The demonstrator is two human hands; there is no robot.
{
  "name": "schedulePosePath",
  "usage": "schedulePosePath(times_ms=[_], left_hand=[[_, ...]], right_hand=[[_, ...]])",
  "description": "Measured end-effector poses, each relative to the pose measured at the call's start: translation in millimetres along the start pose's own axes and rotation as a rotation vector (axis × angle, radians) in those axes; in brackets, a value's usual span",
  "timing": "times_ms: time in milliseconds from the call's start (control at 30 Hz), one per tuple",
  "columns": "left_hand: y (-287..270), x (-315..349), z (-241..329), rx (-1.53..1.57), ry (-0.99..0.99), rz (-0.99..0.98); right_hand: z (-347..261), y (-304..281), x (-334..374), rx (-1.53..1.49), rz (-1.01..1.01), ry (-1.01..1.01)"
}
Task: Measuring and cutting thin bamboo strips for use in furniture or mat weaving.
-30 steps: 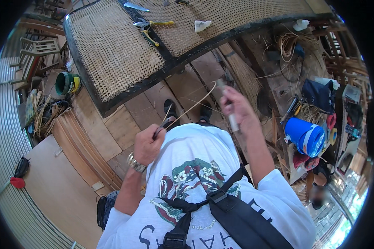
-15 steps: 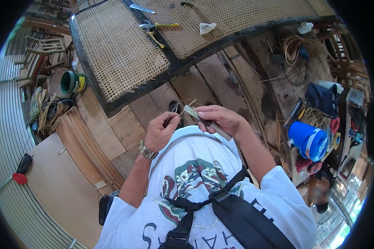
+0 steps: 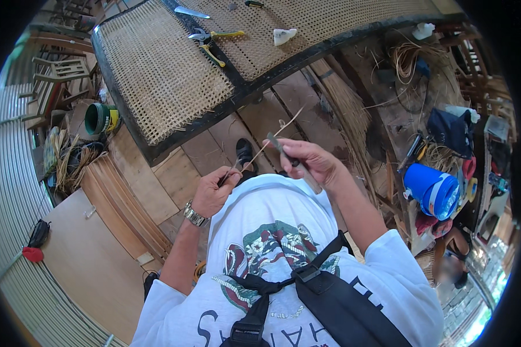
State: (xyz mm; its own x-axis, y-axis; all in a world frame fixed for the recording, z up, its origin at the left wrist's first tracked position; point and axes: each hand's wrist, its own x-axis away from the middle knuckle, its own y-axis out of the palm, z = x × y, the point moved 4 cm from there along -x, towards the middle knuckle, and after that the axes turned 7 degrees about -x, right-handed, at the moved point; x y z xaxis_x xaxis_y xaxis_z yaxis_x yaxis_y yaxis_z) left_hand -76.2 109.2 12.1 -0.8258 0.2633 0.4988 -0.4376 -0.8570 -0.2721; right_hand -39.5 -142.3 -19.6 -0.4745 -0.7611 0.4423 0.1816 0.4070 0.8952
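My left hand [image 3: 214,189] is closed, with a watch on its wrist. It pinches a thin pale cane strip [image 3: 255,157], which runs up and right past the blade. A small dark thing, too hidden to name, also shows between its fingers. In my right hand [image 3: 312,159] is a knife, its flat grey blade [image 3: 274,141] tilted up beside the strip and its handle [image 3: 311,183] pointing down toward my shirt. Whether the blade touches the strip I cannot tell. Both hands are in front of my waist.
Ahead lies a dark-framed woven cane panel [image 3: 168,75], with yellow-handled snips [image 3: 208,43], a knife blade [image 3: 191,12] and a white lump [image 3: 284,36] on it. At right stand a blue bucket [image 3: 428,191] and coiled cane [image 3: 410,61]. Left are a green bucket [image 3: 101,119] and long boards [image 3: 118,208].
My hands have moved apart, the left slightly down and left, the right slightly up and right. More of the cane strip now shows, and the blade has turned edge-on.
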Motion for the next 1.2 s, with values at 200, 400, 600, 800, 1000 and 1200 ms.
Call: schedulePosePath(times_ms=[200, 400, 600, 800, 1000, 1200], left_hand=[[-1, 3, -12, 0.011, -0.063, -0.025], [16, -26, -5, 0.263, -0.087, -0.093], [20, -60, 2, 0.152, -0.048, 0.055], [19, -49, -2, 0.029, 0.045, 0.218], [16, -41, -4, 0.028, 0.078, 0.22], [23, -50, 7, 0.011, 0.076, 0.189]], right_hand=[[4, 8, -17, 0.095, 0.058, -0.074], [14, 10, -29, 0.21, 0.049, -0.07], [19, 18, -30, 0.278, 0.102, -0.102], [16, 2, -29, 0.184, 0.212, -0.187], [-2, 12, -15, 0.12, 0.247, -0.111], [18, 8, -29, 0.154, 0.175, -0.071]])
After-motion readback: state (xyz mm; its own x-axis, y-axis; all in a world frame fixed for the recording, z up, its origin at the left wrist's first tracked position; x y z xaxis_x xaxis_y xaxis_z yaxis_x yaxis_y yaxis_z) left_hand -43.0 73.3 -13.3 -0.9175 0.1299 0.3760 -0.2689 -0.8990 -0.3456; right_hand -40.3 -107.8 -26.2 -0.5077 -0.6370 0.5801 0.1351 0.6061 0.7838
